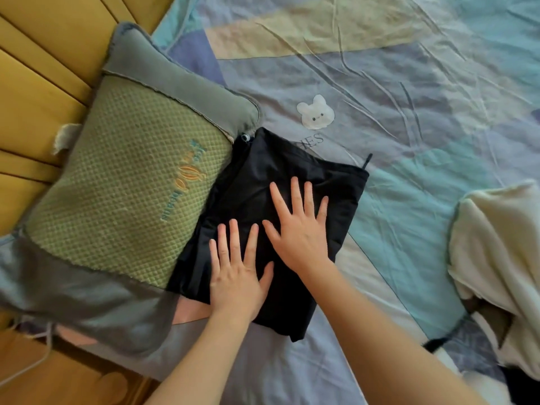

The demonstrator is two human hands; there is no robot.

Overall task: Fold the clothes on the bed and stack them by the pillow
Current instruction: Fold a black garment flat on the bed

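A folded black garment (257, 176) lies flat on the bed, its left edge against the green and grey pillow (122, 185). Both my hands rest palm down on it with fingers spread. My left hand (238, 273) presses the near part of the garment. My right hand (301, 229) presses its middle, just right of the left hand. Neither hand grips anything. A drawstring end pokes out at the garment's far right corner. A cream garment (502, 258) lies unfolded in a heap at the right edge of the bed.
The bed sheet (394, 112) is patterned in blue, teal and lilac, with a white bunny print. A yellow padded headboard (38, 83) runs along the left. A white cable (29, 366) hangs at the lower left. Dark fabric shows under the cream heap.
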